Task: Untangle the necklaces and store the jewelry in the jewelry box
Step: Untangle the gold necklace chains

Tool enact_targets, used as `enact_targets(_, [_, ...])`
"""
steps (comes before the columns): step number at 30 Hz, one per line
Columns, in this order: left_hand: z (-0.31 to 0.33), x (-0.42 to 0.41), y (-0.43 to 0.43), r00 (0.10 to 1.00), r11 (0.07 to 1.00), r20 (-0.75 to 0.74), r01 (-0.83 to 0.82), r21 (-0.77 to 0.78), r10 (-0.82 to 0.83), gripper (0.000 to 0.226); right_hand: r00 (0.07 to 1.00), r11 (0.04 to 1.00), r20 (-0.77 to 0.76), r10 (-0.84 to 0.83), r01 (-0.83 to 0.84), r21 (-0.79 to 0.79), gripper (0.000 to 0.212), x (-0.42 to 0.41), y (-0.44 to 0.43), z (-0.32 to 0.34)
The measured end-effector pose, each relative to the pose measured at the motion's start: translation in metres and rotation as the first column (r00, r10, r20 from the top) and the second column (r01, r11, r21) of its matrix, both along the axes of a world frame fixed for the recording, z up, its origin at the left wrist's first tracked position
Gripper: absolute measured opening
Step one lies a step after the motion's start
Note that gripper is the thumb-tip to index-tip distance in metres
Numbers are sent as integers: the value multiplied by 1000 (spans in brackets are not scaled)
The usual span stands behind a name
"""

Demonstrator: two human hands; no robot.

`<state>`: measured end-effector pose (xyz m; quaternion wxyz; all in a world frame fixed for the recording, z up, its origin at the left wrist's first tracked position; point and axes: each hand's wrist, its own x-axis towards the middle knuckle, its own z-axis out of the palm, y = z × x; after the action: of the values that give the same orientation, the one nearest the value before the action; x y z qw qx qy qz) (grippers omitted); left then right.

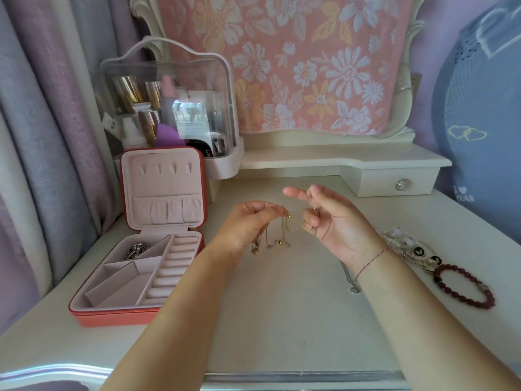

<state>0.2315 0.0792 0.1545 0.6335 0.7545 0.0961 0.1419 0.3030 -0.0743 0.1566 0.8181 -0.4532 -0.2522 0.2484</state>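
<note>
Both hands are raised over the middle of the cream dressing table (282, 320). My left hand (248, 224) pinches a knot of thin gold necklaces (277, 241) whose loops and small pendants hang down to the tabletop. My right hand (329, 221) pinches a fine strand of the same tangle, index finger stretched out to the left. The red jewelry box (135, 283) lies open at the left, pink-lined, with a silver piece (135, 251) in its back left compartment.
A silver chain (349, 280) lies under my right wrist. To the right lie a dark red bead bracelet (465, 286), a pearl-and-crystal piece (400, 244) and black round charms (425, 258). A clear cosmetics case (169, 108) stands behind the box; a drawer unit (394, 182) at the back right.
</note>
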Motion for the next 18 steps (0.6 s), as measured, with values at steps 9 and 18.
enact_targets(9, [3, -2, -2, 1000, 999, 18, -2, 36, 1, 8, 956, 928, 225, -187, 247, -278, 12, -1, 3, -6])
enact_targets(18, [2, -1, -1, 1000, 1000, 9, -17, 9, 17, 6, 867, 819, 447, -219, 412, -399, 9, -3, 8, -10])
